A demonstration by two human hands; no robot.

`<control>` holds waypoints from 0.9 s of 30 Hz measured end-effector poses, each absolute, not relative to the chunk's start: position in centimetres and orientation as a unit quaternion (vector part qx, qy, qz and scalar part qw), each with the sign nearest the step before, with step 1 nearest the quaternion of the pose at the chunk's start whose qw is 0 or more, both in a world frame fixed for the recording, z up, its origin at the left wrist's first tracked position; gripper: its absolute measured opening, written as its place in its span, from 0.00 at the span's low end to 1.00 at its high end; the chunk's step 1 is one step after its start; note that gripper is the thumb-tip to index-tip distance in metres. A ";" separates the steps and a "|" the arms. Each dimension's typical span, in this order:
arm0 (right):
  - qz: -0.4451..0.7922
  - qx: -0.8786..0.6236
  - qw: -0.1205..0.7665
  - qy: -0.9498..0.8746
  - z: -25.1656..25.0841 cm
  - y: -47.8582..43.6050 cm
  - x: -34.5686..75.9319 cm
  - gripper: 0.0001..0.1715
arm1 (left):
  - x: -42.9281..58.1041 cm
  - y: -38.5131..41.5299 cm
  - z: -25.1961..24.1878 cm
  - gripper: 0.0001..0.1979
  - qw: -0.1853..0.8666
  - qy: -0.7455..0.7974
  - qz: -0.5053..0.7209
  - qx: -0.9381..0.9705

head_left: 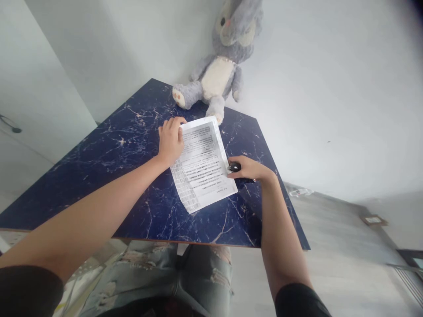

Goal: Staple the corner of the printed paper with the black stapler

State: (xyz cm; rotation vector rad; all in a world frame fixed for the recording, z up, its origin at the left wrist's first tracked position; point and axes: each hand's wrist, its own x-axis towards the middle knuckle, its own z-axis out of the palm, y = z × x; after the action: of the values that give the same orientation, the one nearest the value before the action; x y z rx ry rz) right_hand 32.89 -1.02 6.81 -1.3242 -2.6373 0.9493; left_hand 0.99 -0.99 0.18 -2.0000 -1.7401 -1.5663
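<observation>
A stack of printed paper sheets (205, 163) lies tilted on the blue table, its left edges fanned out. My left hand (172, 138) is closed at the upper left edge of the stack, the thumb on top and the fingers curled along the far side. At the right edge of the sheets, my right hand (249, 169) is wrapped round a black stapler (235, 167), whose shiny tip meets the paper's edge. Part of the stapler is hidden by the hand, and whether the sheets sit inside its jaw I cannot tell.
A grey plush toy (220, 75) sits at the table's far corner, one foot close behind the sheets. The dark blue marbled table (132, 132) stands against pale walls. On the floor to the right lie a clear plastic item (301, 192) and a small brown object (374, 220).
</observation>
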 end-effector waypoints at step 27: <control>0.316 -0.435 -0.001 -0.843 6.8 -1.1 32.6 0.24 | 1.2 -1.1 0.5 0.16 0.017 -0.547 -0.485 -0.682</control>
State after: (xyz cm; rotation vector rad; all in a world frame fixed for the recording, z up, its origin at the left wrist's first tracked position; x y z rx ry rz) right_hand 32.65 -1.13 6.85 -1.3678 -2.6513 0.9933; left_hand 1.22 -1.10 0.51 -2.1207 -1.7000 -1.5081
